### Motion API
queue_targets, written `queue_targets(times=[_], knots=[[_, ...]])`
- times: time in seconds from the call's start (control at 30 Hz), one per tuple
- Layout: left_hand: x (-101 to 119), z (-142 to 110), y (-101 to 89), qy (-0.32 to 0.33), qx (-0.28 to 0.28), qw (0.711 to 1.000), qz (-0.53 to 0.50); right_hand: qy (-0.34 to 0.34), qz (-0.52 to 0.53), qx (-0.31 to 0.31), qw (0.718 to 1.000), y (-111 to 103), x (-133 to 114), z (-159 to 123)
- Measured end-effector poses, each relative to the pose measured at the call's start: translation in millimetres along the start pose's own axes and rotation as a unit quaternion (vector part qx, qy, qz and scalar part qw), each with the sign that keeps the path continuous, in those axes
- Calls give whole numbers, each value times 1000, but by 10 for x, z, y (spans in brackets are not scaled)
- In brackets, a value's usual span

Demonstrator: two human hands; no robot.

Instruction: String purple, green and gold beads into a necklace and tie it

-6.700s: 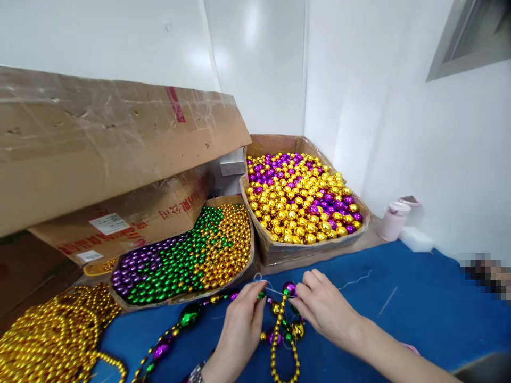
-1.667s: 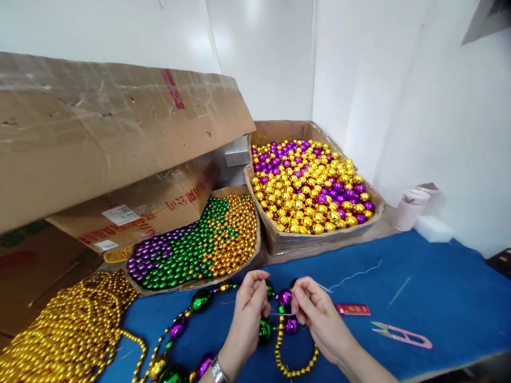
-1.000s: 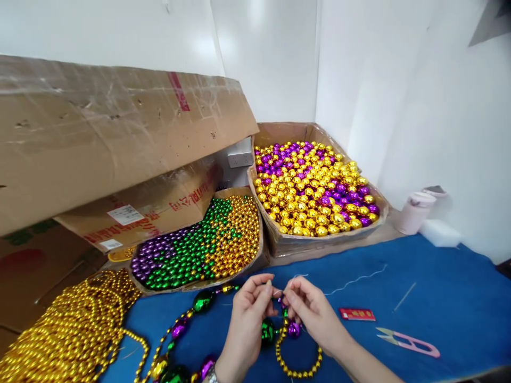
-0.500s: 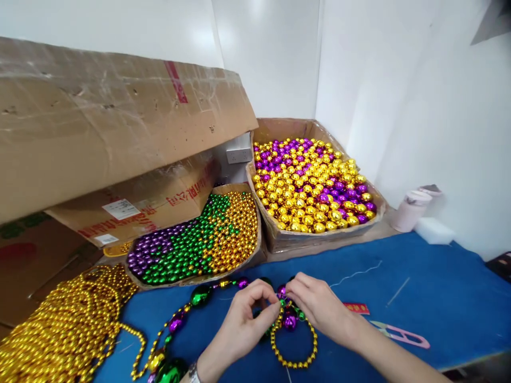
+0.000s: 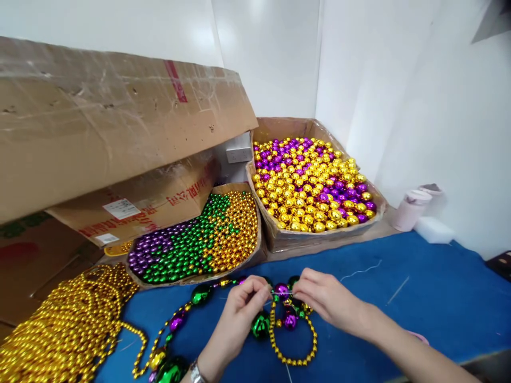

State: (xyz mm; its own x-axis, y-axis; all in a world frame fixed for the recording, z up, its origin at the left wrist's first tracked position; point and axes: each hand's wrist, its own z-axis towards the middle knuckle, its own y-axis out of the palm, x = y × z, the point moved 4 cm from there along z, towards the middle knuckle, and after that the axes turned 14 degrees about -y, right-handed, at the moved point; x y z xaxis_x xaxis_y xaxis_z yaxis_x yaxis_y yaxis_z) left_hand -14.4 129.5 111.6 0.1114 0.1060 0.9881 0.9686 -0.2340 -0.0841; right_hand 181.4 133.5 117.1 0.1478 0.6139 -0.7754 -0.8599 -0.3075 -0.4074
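My left hand (image 5: 245, 306) and my right hand (image 5: 325, 295) face each other over the blue cloth, each closed in a pinch. A thin pale string (image 5: 282, 292) runs taut between the two pinches. Just below it lies a loop of small gold beads (image 5: 293, 363), with purple balls (image 5: 290, 319) and small green beads at its top. A larger green ball (image 5: 261, 324) rests beside my left fingers. From behind my left hand, a bead necklace (image 5: 175, 321) of green, purple and gold balls curves down to the left. My fingertips partly hide the string's ends.
A carton (image 5: 275, 239) of gold and purple balls stands at the back. Left of it, a lower box (image 5: 261, 250) holds purple, green and gold beads. Gold bead strands (image 5: 67, 324) pile at left. A pink bottle (image 5: 411, 210) and white block (image 5: 434, 230) stand at right.
My hands have moved apart, the right one going right, and the string between them is now stretched. My right forearm now covers the red strip and most of the pink tool.
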Motion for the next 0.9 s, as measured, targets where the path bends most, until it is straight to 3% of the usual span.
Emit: queue_targets(times=[0.13,0.23,0.43,0.57,0.73,0.9], knots=[[-183,-32,-28,-77,-43,963,-253,59,105,89,989,-185,176,-163],[-278,-41,-1,-79,-53,930,-356,102,224,179,953,-103,319,-286],[-281,-20,58,-63,-31,919,-387,124,408,335,840,99,449,-308],[-248,2,69,-43,-32,919,-390,142,447,371,802,60,526,-288],[-518,6,20,-79,-10,925,-370,183,449,366,794,160,718,-430],[-738,-65,-17,-120,37,932,-339,183,398,331,836,208,777,-520]])
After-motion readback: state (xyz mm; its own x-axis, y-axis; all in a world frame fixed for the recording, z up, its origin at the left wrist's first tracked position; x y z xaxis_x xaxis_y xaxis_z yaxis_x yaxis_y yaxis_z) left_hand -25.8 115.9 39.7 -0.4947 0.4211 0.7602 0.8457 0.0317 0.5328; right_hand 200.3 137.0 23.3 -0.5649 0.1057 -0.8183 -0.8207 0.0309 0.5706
